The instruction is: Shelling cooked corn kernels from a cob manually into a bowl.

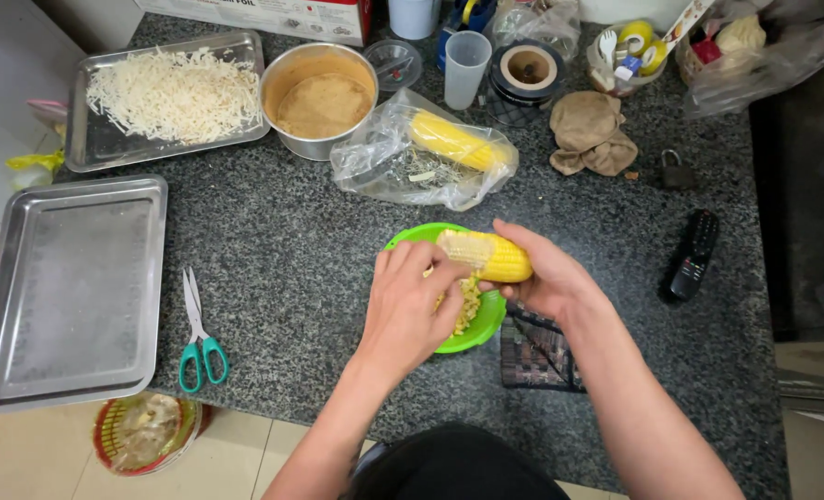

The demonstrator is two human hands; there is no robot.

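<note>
Here your left hand (412, 301) presses its fingers (444, 278) closed on the stripped end of the corn cob (486, 255), while your right hand (546, 278) grips its yellow end, over the green bowl (481, 329) of loose kernels. At nine o'clock lie scissors (199, 333) on the surface (291, 241). At twelve o'clock, a bagged cob (449, 139).

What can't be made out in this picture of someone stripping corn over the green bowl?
Head view:
- Green bowl: interior mostly covered by the left hand.
- Corn cob: far end wrapped by the right hand.
- Red basket: partly under the counter edge.
- Plastic cup: contents unclear.
</note>
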